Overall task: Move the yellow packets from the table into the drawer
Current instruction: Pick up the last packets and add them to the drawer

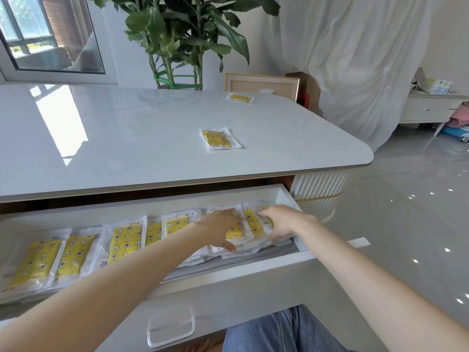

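Knee in blue jeans [284, 331] nearest, below drawer handle [171, 327]. Open drawer [228, 273] holds row of yellow packets [124, 243]. Left hand [220, 228] and right hand [275, 222], fingers spread flat, press on right-end stack [250, 228], no pinch. Two packets wait on table [127, 138]: near packet [220, 138], far packet [239, 98]. Risk: slippery stack slides, rises too high, jams when drawer closes.

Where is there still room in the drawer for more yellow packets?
The drawer has a bare strip along its back wall, behind the packet row. The right end is crowded: the left hand and right hand press on stacked packets there.
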The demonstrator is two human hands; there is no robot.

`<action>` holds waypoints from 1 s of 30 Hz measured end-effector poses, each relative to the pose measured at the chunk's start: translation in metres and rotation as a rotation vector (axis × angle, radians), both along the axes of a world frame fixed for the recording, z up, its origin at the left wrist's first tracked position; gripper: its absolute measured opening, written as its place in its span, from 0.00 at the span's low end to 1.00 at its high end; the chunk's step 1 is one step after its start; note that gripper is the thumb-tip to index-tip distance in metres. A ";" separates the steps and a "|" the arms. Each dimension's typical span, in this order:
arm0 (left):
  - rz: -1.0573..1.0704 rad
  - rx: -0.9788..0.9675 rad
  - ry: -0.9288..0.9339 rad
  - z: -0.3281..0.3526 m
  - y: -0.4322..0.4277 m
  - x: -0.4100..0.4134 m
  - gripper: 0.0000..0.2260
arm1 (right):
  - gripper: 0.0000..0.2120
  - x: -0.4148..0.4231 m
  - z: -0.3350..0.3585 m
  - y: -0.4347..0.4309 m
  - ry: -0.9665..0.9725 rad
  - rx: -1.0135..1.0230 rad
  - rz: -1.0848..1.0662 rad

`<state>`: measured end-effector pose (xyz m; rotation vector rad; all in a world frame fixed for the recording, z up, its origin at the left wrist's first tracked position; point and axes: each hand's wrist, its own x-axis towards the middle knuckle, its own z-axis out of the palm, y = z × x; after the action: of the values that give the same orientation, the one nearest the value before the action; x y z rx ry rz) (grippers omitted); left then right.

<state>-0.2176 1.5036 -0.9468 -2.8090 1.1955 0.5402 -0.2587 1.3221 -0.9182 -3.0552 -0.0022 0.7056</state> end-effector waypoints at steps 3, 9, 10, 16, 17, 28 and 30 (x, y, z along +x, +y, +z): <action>0.005 0.020 0.021 0.001 -0.002 0.004 0.40 | 0.42 0.002 -0.003 0.001 0.008 -0.017 0.013; 0.018 -0.053 0.053 0.012 0.009 -0.002 0.41 | 0.47 -0.005 0.002 -0.002 -0.017 0.049 -0.040; 0.032 -0.078 0.055 0.016 0.011 -0.004 0.40 | 0.47 -0.007 0.006 -0.001 -0.046 0.075 -0.049; 0.105 -0.178 -0.147 0.058 0.029 -0.032 0.28 | 0.32 -0.030 0.045 0.005 -0.326 0.261 -0.090; 0.119 -0.227 -0.190 0.067 0.032 -0.037 0.26 | 0.28 -0.034 0.052 0.007 -0.394 0.305 -0.102; 0.282 -0.572 -0.369 0.136 0.042 0.009 0.16 | 0.11 0.013 0.087 0.019 -0.879 0.574 -0.251; 0.279 -0.514 -0.324 0.132 0.038 0.032 0.19 | 0.12 0.033 0.086 0.017 -0.862 0.586 -0.276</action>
<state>-0.1860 1.5416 -0.8150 -3.3314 0.9938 -0.2622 -0.2261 1.3395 -0.8320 -2.4583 0.1686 -0.5493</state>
